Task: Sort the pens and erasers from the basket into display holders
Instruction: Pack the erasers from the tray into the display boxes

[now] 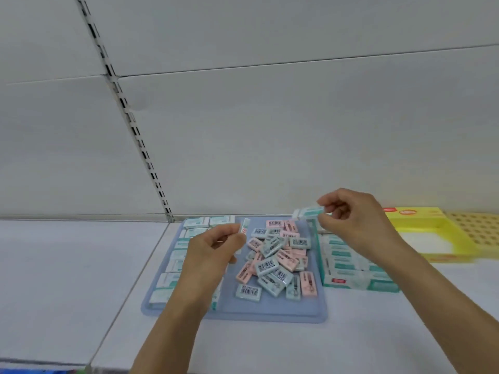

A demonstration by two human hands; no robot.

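A pale grey shelf (pixel 270 344) runs along a slotted back panel and carries everything here. Near its back edge lies a shallow blue tray (pixel 270 314), with a loose heap of pink and pale green erasers (pixel 275 261) in its middle and right, and a column of white-and-green boxed erasers (pixel 172 265) along its left edge. Touching the tray's right edge sits a green-and-white display holder (pixel 359 279), already filled with rows of the same boxed erasers. Further right, toward the shelf's back right, is a yellow display holder (pixel 421 233); its perforated top looks empty, though the blur makes that uncertain.

The left hand (pixel 213 255) pinches one boxed eraser (pixel 244 229) between thumb and fingers above the tray's left half. The right hand (pixel 353 225) pinches another boxed eraser (pixel 310 211) by one end, above the back of the green holder.

The risk lies in that end-only pinch: the eraser could swivel and drop askew onto the packed rows, or nudge neighbours out of line.
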